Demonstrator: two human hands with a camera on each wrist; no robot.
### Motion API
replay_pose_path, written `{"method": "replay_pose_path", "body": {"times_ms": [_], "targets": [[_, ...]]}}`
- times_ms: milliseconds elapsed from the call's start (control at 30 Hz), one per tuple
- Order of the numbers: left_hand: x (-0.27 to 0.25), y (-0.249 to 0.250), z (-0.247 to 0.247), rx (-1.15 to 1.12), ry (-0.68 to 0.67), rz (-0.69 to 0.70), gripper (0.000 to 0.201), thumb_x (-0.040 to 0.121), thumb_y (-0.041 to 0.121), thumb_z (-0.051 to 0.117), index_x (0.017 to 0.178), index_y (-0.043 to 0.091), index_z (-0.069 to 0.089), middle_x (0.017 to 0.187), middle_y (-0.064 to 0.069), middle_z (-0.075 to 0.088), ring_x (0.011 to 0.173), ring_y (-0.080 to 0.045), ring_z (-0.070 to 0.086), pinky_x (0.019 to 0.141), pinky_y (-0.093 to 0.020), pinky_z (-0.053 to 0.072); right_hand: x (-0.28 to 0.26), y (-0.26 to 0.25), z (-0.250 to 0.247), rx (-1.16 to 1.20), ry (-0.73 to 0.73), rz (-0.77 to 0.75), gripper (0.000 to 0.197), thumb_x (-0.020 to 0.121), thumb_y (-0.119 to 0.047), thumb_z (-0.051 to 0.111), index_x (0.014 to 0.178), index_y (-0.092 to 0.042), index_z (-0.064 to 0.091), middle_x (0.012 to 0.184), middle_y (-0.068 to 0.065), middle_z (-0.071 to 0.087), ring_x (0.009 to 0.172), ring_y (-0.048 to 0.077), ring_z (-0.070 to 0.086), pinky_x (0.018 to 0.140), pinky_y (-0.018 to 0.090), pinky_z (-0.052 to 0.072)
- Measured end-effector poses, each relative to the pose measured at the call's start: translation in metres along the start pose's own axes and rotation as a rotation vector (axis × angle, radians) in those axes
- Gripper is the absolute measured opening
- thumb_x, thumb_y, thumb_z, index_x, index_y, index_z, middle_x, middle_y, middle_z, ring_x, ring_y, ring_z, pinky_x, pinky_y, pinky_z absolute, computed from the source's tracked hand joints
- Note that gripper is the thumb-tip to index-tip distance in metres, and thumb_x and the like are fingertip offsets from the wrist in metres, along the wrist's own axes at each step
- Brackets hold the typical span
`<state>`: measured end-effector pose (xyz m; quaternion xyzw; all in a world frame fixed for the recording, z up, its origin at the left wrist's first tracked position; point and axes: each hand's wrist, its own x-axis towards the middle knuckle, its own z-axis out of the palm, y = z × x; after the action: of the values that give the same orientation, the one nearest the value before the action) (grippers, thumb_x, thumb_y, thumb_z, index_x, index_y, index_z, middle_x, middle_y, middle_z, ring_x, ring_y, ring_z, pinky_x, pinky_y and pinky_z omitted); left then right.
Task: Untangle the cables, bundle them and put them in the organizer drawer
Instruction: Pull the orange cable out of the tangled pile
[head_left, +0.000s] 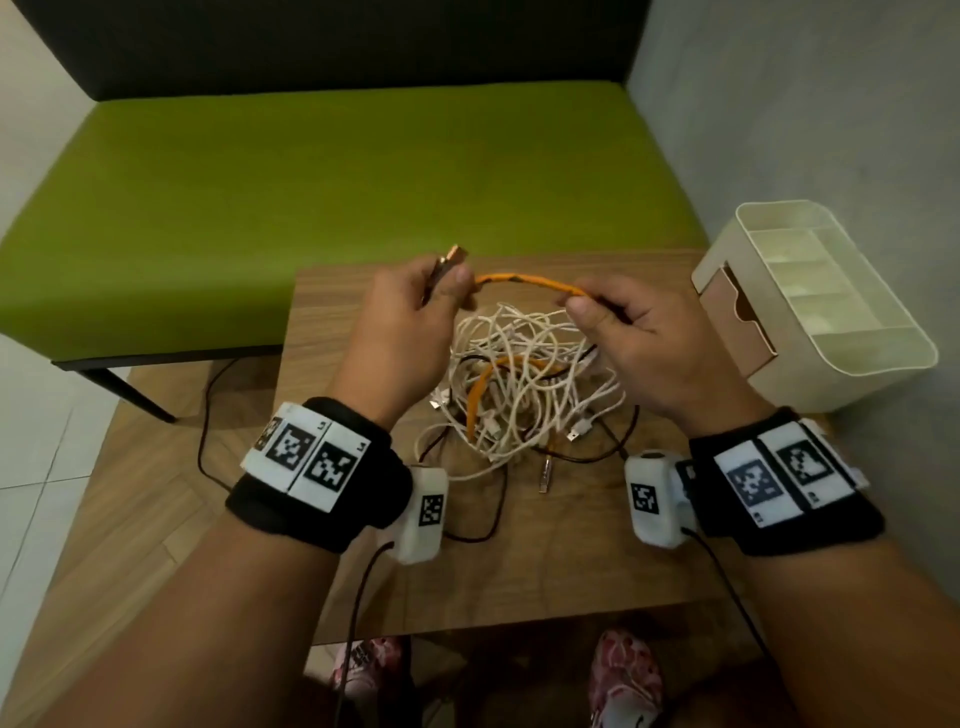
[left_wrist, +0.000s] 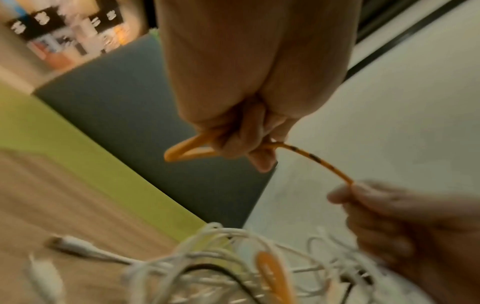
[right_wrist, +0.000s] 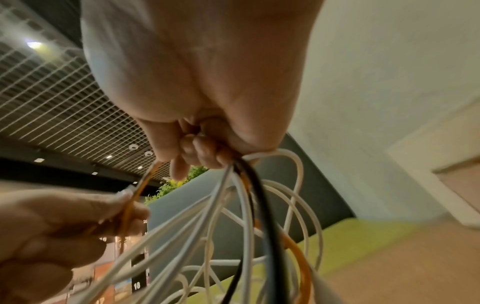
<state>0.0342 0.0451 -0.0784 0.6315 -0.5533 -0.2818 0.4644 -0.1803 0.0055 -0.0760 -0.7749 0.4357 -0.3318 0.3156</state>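
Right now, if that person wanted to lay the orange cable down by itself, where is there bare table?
Bare wood shows on the table left of the white cable tangle, beneath the left hand, and along the near edge by the wrists. The middle is crowded with the tangle, and the organizer fills the right corner. Both hands hold the orange cable above it.

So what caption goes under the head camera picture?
Both hands, left hand and right hand, pinch an orange cable above the tangled cable pile.
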Motion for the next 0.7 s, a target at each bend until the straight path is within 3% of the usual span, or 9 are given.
{"method": "replay_pose_path", "body": {"times_ms": [67,133,233,333,400,467,600,700], "targets": [[0.004,-0.009,0.000,0.073,0.054,-0.011,0.019,0.100,0.027,0.055,0.099,0.018,0.071,0.092,-0.008,0.072,0.091,-0.024,0.066,0.079,-0.044,0.052,0.003,0.003,-0.001,-0.190,-0.062,-0.090,0.017,0.098,-0.025,0.058,0.095,-0.016,0.073,0.071,-0.007,0.061,0.066,0.010,0.054,0.056,0.024,0.039],[0.002,-0.005,0.006,0.027,0.077,0.025,0.021,0.099,0.023,0.057,0.115,0.019,0.069,0.098,0.001,0.071,0.098,-0.019,0.066,0.087,-0.040,0.053,0.003,0.008,0.003,-0.331,-0.151,-0.092,0.016,0.097,-0.023,0.059,0.096,-0.014,0.073,0.072,-0.011,0.057,0.066,0.006,0.052,0.056,0.013,0.033],[-0.007,0.007,0.024,0.033,-0.127,0.099,0.022,0.099,0.026,0.055,0.117,0.024,0.067,0.098,-0.001,0.072,0.088,-0.015,0.064,0.078,-0.037,0.052,0.003,0.008,0.009,-0.325,-0.193,-0.090,0.014,0.097,-0.022,0.059,0.094,-0.016,0.072,0.072,-0.014,0.056,0.066,0.002,0.051,0.056,0.014,0.032],[-0.011,0.010,0.035,0.158,-0.263,0.105,0.021,0.100,0.033,0.052,0.100,0.019,0.068,0.084,-0.002,0.070,0.077,-0.018,0.063,0.070,-0.043,0.052,0.004,0.001,0.009,-0.213,-0.129,-0.141,0.013,0.098,-0.020,0.058,0.093,-0.020,0.070,0.072,-0.019,0.054,0.068,-0.002,0.052,0.059,0.013,0.033],[-0.009,0.012,0.035,0.177,-0.277,0.099,0.025,0.100,0.036,0.052,0.085,0.019,0.063,0.074,-0.005,0.066,0.068,-0.022,0.060,0.063,-0.044,0.050,0.002,-0.001,0.008,-0.176,-0.091,-0.122,0.011,0.097,-0.019,0.060,0.095,-0.019,0.071,0.071,-0.018,0.055,0.069,-0.002,0.053,0.058,0.012,0.034],[-0.008,0.014,0.033,0.189,-0.295,0.103,0.029,0.099,0.038,0.053,0.073,0.025,0.054,0.061,-0.001,0.055,0.054,-0.016,0.049,0.053,-0.036,0.040,-0.001,-0.001,0.009,-0.153,-0.092,-0.080,0.011,0.097,-0.021,0.060,0.097,-0.018,0.071,0.068,-0.014,0.057,0.065,0.003,0.053,0.055,0.017,0.035],[-0.008,0.018,0.024,0.172,-0.256,0.158,0.030,0.099,0.036,0.054,0.072,0.025,0.051,0.056,0.008,0.045,0.048,-0.006,0.037,0.047,-0.028,0.029,-0.003,-0.006,0.011,-0.066,-0.125,-0.055,0.012,0.097,-0.030,0.058,0.096,-0.020,0.066,0.066,-0.005,0.058,0.059,0.012,0.052,0.051,0.028,0.037],[-0.009,0.023,0.018,0.090,-0.153,0.220,0.026,0.098,0.034,0.055,0.074,0.025,0.058,0.059,0.009,0.051,0.050,-0.004,0.042,0.048,-0.030,0.035,-0.003,-0.003,0.014,-0.109,-0.189,-0.021,0.020,0.098,-0.039,0.055,0.086,-0.022,0.058,0.066,-0.004,0.055,0.059,0.015,0.051,0.054,0.034,0.040]]}}
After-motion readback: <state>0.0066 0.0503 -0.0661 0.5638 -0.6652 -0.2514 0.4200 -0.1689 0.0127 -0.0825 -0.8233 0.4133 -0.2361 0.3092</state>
